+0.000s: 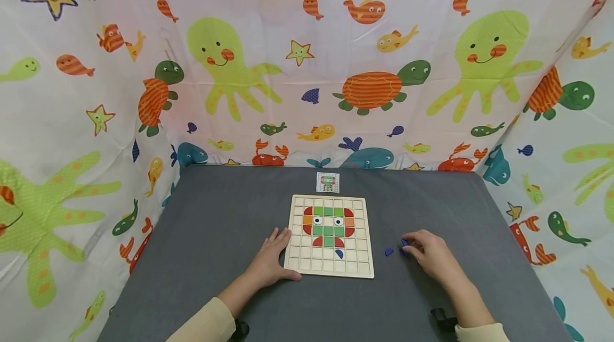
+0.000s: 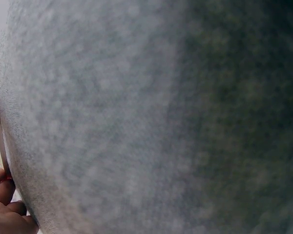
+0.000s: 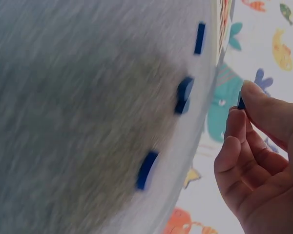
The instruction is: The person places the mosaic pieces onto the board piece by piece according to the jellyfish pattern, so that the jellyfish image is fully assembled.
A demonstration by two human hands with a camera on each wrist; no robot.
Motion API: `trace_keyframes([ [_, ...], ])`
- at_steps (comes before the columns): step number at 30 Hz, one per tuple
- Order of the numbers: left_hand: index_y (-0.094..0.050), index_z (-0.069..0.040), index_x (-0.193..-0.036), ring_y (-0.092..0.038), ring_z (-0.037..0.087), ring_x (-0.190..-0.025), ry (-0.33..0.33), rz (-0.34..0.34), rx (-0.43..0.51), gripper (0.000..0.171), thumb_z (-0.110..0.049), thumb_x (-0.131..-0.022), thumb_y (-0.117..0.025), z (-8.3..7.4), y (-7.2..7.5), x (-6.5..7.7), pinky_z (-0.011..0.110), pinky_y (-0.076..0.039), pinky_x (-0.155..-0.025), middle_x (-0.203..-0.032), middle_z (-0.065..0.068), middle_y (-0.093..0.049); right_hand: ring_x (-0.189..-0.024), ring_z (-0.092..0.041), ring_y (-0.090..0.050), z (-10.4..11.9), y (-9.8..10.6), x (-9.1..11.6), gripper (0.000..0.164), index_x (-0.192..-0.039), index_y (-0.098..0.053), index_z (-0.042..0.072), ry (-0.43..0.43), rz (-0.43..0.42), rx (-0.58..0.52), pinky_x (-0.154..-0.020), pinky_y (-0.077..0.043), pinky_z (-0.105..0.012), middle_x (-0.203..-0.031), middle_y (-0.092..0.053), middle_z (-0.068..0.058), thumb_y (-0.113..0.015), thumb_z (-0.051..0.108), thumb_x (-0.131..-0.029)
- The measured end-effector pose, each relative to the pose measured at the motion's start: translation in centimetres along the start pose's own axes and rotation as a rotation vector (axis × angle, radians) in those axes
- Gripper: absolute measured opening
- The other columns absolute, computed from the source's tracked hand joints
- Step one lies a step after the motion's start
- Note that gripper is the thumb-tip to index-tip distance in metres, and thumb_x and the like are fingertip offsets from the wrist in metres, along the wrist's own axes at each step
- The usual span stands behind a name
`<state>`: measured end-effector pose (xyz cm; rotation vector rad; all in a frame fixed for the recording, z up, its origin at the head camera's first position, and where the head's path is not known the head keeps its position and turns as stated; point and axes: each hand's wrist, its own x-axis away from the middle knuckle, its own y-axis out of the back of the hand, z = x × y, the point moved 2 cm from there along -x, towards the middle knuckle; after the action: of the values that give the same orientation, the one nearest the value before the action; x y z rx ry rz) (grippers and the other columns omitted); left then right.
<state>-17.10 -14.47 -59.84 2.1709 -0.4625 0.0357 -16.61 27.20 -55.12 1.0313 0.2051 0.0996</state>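
My left hand (image 1: 268, 262) rests at the left edge of a square wooden grid board (image 1: 307, 265), fingers spread along that side and the thumb by the near corner. Red, green, orange and eye-printed tiles form a figure on the board. A blue rounded tile (image 1: 339, 254) lies below the red ones. To the board's right, my right hand (image 1: 431, 253) pinches a small blue tile (image 3: 241, 101) between thumb and fingertips, just over the table. Another blue tile (image 1: 389, 252) lies between hand and board. The right wrist view shows several more blue tiles (image 3: 147, 170) lying on the cloth.
A small pattern card (image 1: 328, 182) lies beyond the board's far edge. Dark grey cloth (image 1: 230, 198) covers the table. A curtain (image 1: 307, 81) printed with sea animals hangs behind it and on both sides.
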Motion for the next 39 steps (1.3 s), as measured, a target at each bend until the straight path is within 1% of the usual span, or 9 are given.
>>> trace_keyframes([
  [3, -0.026, -0.01, -0.161, -0.009, 0.032, -0.157, 0.004, 0.003, 0.0, 0.124, -0.053, -0.065, -0.092, -0.1, 0.0, 0.0, 0.057, -0.016, -0.125, -0.168, 0.007, -0.023, -0.076, -0.012, -0.062, 1.0, -0.5, -0.4, 0.019, -0.105, -0.076, 0.004, 0.026, -0.007, -0.003, -0.066, -0.055, -0.033, -0.093, -0.068, -0.005, -0.079, 0.008, -0.086],
  [9, -0.026, -0.011, -0.161, -0.01, 0.032, -0.157, 0.009, 0.003, -0.004, 0.123, -0.052, -0.065, -0.092, -0.2, 0.1, 0.1, 0.057, -0.016, -0.126, -0.168, 0.007, -0.023, -0.077, -0.01, -0.06, 3.0, -1.4, -0.9, 0.02, -0.105, -0.076, 0.005, 0.053, 0.013, -0.016, -0.068, -0.054, -0.031, -0.095, -0.068, -0.004, -0.079, 0.009, -0.086],
  [16, -0.027, -0.008, -0.16, -0.01, 0.034, -0.157, 0.0, 0.0, 0.007, 0.123, -0.05, -0.065, -0.093, -0.3, 0.2, 0.3, 0.058, -0.016, -0.125, -0.167, 0.009, -0.025, -0.078, -0.009, -0.059, 5.2, -2.5, -1.3, 0.023, -0.108, -0.076, 0.005, 0.098, 0.047, -0.041, -0.068, -0.054, -0.029, -0.097, -0.068, -0.003, -0.08, 0.009, -0.086],
  [22, -0.027, -0.01, -0.161, -0.01, 0.033, -0.157, 0.0, 0.001, -0.001, 0.122, -0.052, -0.066, -0.092, -0.2, 0.1, 0.1, 0.057, -0.016, -0.126, -0.168, 0.007, -0.024, -0.077, -0.007, -0.056, 7.0, -3.4, -1.3, 0.024, -0.109, -0.076, 0.006, 0.123, 0.085, -0.088, -0.067, -0.052, -0.025, -0.096, -0.068, -0.001, -0.08, 0.009, -0.086],
  [25, -0.027, -0.011, -0.161, -0.01, 0.032, -0.157, -0.001, -0.002, -0.006, 0.123, -0.052, -0.065, -0.092, -0.1, 0.1, 0.0, 0.056, -0.016, -0.126, -0.168, 0.006, -0.024, -0.075, -0.005, -0.055, 7.8, -3.7, -1.3, 0.022, -0.108, -0.076, 0.006, 0.146, 0.098, -0.114, -0.064, -0.05, -0.023, -0.094, -0.068, -0.002, -0.079, 0.008, -0.086],
  [30, -0.027, -0.012, -0.161, -0.01, 0.031, -0.157, 0.003, -0.002, -0.008, 0.123, -0.051, -0.065, -0.092, -0.1, 0.1, 0.0, 0.056, -0.015, -0.126, -0.168, 0.006, -0.024, -0.073, -0.002, -0.053, 9.0, -4.3, -1.2, 0.019, -0.105, -0.076, 0.007, 0.208, 0.115, -0.138, -0.06, -0.047, -0.02, -0.092, -0.067, 0.0, -0.079, 0.01, -0.087],
  [33, -0.027, -0.011, -0.161, -0.01, 0.032, -0.157, 0.002, -0.002, -0.009, 0.123, -0.052, -0.065, -0.092, -0.1, 0.1, 0.0, 0.056, -0.015, -0.126, -0.168, 0.006, -0.024, -0.073, -0.002, -0.054, 9.5, -5.0, -1.1, 0.018, -0.104, -0.076, 0.007, 0.239, 0.137, -0.144, -0.06, -0.048, -0.02, -0.091, -0.068, 0.001, -0.079, 0.011, -0.087],
  [35, -0.027, -0.012, -0.161, -0.01, 0.031, -0.157, 0.006, 0.001, -0.013, 0.122, -0.052, -0.065, -0.092, -0.1, 0.1, 0.1, 0.056, -0.015, -0.126, -0.168, 0.005, -0.024, -0.073, -0.002, -0.054, 9.9, -5.5, -1.0, 0.017, -0.104, -0.076, 0.008, 0.251, 0.157, -0.149, -0.061, -0.048, -0.02, -0.09, -0.068, 0.001, -0.079, 0.011, -0.087],
  [39, -0.027, -0.01, -0.161, -0.011, 0.033, -0.157, -0.007, -0.004, -0.007, 0.122, -0.05, -0.065, -0.093, -0.2, 0.1, 0.2, 0.057, -0.016, -0.125, -0.167, 0.008, -0.025, -0.073, -0.002, -0.054, 10.4, -6.5, -0.8, 0.016, -0.104, -0.076, 0.009, 0.267, 0.187, -0.146, -0.062, -0.048, -0.02, -0.091, -0.068, 0.001, -0.077, 0.013, -0.089],
])
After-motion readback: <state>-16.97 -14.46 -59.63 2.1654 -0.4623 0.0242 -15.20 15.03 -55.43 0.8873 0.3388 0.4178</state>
